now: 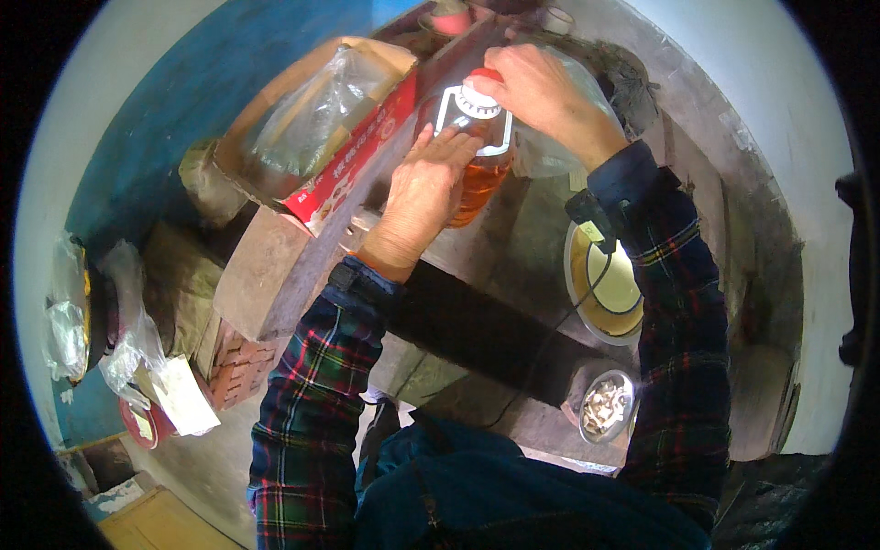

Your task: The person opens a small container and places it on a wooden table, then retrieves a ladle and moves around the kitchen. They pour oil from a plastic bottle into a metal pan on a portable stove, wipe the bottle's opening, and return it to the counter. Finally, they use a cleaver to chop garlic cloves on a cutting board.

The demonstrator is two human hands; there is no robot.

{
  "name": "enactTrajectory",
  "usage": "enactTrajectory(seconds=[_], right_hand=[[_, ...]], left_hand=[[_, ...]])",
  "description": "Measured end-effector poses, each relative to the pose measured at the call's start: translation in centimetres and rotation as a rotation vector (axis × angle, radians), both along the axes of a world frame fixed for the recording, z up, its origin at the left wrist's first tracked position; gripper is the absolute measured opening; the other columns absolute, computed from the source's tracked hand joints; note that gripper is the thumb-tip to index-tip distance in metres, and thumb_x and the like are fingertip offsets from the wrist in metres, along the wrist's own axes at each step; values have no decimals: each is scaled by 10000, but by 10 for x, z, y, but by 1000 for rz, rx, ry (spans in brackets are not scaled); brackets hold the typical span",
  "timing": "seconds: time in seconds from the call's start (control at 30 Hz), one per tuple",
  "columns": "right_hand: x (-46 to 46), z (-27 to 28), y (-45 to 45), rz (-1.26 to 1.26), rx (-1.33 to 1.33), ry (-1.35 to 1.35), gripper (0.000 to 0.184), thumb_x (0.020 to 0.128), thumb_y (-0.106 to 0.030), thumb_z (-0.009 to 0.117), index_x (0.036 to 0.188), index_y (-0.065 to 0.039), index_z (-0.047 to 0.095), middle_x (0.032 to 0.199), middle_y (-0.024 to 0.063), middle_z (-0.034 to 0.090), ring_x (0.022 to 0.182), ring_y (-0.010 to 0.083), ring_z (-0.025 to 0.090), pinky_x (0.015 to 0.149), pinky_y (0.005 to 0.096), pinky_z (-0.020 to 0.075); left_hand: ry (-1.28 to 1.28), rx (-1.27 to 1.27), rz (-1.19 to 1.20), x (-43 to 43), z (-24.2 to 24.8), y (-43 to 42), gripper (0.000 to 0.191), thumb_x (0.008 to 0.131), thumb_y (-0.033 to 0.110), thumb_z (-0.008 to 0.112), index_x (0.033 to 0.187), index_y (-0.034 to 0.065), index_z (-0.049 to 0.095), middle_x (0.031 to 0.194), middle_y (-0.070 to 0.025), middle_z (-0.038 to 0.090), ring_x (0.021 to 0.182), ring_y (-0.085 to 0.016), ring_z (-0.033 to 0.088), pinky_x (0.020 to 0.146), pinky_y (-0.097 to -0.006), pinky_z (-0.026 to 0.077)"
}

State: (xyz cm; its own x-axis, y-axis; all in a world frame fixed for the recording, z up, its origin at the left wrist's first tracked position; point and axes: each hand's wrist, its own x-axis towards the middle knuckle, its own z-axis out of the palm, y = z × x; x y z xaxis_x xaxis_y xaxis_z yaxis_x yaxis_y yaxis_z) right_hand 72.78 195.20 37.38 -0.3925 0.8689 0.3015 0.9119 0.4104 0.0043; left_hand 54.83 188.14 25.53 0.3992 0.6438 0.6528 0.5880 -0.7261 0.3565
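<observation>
A large clear plastic jug (478, 182) holds amber liquid, probably cooking oil. Around its neck is a white plastic handle (510, 134), and a red cap (487, 73) tops it. My left hand (430, 175) steadies the jug's near left side, fingers spread over its shoulder. Up at the neck, my right hand (533, 86) grips the red cap between thumb and fingers, which cover part of it. Whether the cap is loose or tight cannot be seen.
Left of the jug is a red cardboard box (357, 161) containing a clear plastic bag (330, 113). An enamel basin (576, 302) sits below my right forearm, near a metal bowl of pale cut pieces (603, 407). Another clear bag (550, 148) lies behind the jug. Papers (182, 399) are at left.
</observation>
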Motion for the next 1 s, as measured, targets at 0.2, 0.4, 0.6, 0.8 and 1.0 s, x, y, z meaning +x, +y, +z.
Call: enactTrajectory(seconds=[0.2, 0.4, 0.6, 0.8, 1.0], right_hand=[[4, 3, -2, 137, -138, 125, 534, 920, -308, 701, 1388, -80, 580, 1349, 182, 620, 1176, 361, 619, 1020, 455, 496], [-12, 2, 3, -112, -103, -50, 428, 880, -319, 723, 1197, -34, 689, 1135, 211, 703, 1038, 365, 675, 914, 434, 538], [0, 4, 12, 180, -166, 127, 247, 847, -165, 724, 1054, -37, 681, 1050, 177, 699, 976, 347, 676, 846, 431, 546], [1, 5, 12, 387, 46, -16, 220, 775, -58, 697, 982, -86, 628, 1064, 136, 680, 1014, 371, 649, 887, 457, 521], [41, -21, -40, 87, 164, 963, 349, 754, -72, 775, 1083, -87, 657, 1048, 59, 702, 980, 169, 667, 820, 323, 543]], left_hand=[[-3, -27, -25, -2, 1, -1, 474, 812, -56, 645, 1264, 83, 619, 1286, -105, 653, 1293, -290, 564, 1150, -482, 383], [24, -10, 0, -1, -1, -1, 482, 825, -38, 639, 1289, 89, 608, 1285, -104, 652, 1296, -288, 561, 1154, -479, 379], [29, -29, -32, -3, -3, 1, 479, 835, -46, 622, 1292, 94, 609, 1296, -104, 650, 1293, -285, 566, 1157, -482, 373], [24, -2, -32, -5, -2, 0, 476, 833, -46, 615, 1289, 90, 609, 1288, -106, 655, 1296, -282, 566, 1158, -489, 371], [8, 40, -61, -8, -5, 7, 439, 844, -22, 619, 1261, 116, 623, 1252, -108, 673, 1230, -290, 612, 1148, -516, 367]])
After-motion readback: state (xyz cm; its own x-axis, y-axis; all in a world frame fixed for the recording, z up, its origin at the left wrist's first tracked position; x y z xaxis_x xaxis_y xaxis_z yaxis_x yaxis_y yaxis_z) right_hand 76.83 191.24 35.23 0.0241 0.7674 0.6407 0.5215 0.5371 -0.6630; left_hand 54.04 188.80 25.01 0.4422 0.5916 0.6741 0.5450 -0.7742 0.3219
